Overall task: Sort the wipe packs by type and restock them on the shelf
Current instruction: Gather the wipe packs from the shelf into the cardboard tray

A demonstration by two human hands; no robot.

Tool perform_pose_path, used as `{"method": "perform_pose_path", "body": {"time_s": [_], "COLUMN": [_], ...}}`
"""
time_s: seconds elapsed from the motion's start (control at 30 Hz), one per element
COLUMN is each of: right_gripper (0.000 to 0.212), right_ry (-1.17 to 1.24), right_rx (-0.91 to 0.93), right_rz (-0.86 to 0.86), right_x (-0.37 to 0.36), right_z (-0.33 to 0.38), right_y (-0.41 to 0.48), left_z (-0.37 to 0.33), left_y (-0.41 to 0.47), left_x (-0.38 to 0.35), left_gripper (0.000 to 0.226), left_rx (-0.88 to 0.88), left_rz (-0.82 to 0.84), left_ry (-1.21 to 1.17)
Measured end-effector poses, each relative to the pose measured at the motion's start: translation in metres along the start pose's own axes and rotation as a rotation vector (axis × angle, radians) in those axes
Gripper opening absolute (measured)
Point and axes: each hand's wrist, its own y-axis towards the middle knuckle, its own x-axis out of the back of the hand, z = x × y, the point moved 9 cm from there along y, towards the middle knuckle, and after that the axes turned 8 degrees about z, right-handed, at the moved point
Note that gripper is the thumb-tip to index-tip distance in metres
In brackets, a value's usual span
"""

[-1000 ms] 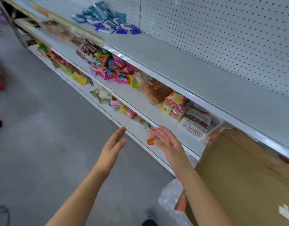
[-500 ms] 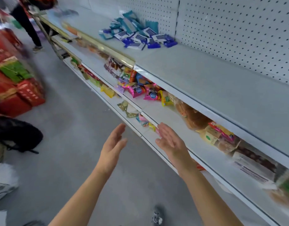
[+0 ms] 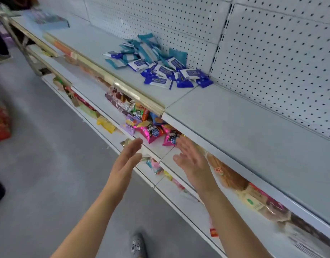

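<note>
Both hands empty, left and right spread flat, wipe packs heaped against pegboard, top shelf front bare

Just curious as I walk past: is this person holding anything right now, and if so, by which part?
Nothing is held. The left hand and right hand are both open and empty, below the wipe packs heaped on the top shelf.

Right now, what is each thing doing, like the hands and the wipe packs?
Left hand: open, empty, palm facing inward.
Right hand: open, empty, fingers spread.
Wipe packs: unsorted, blue and teal mixed in a loose pile.
Top shelf: mostly bare beside the pile.
Snack bags: jumbled on the shelf below.
</note>
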Motion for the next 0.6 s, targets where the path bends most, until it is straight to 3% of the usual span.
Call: {"method": "perform_pose_path", "body": {"time_s": [0.33,0.6], "right_gripper": [0.05,0.044], "right_ry": [-0.05,-0.004], "right_rx": [-0.048,-0.085], "right_rz": [-0.133,-0.252], "right_x": [-0.005,0.031], "right_z": [0.02,0.026], "right_y": [0.138,0.275], "left_z": [-0.017,-0.025], "left_y": [0.153,0.298], "left_x": [0.068,0.105], "left_gripper": [0.065,0.053], "left_rx": [-0.037,-0.032], "left_rz": [0.139,0.207], "left_ry": [0.012,0.097]}}
